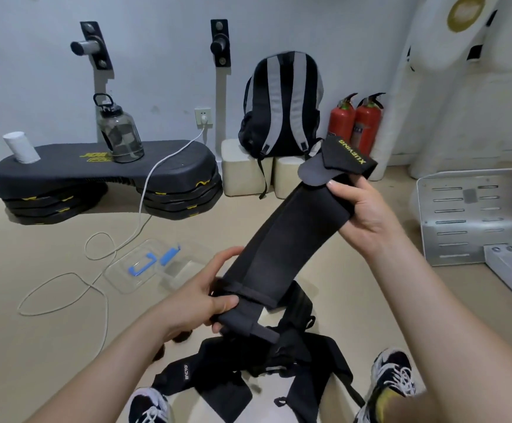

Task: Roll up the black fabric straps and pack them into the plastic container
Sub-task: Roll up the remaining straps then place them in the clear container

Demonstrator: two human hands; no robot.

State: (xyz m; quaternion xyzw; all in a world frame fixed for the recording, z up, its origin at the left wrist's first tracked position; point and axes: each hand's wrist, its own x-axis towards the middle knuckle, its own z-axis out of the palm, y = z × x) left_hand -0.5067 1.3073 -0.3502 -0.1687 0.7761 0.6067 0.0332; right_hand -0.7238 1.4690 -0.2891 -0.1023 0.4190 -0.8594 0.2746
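Lying on the floor (35, 331), the plastic container (144, 270) is the leftmost; just right of it the left hand (206, 297) grips the black strap (294, 233) by its lower end. Farther right, the right hand (361, 209) clasps its upper end, with other straps (279, 361) heaped beneath.

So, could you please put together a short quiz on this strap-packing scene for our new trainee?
1. True or false: the plastic container already holds a rolled strap.
2. The right hand grips the held strap: A) near its yellow-lettered end B) at its middle C) not at all.
3. Fill in: the other straps lie on the ___ between the shoes.
Key: 1 false; 2 A; 3 floor.
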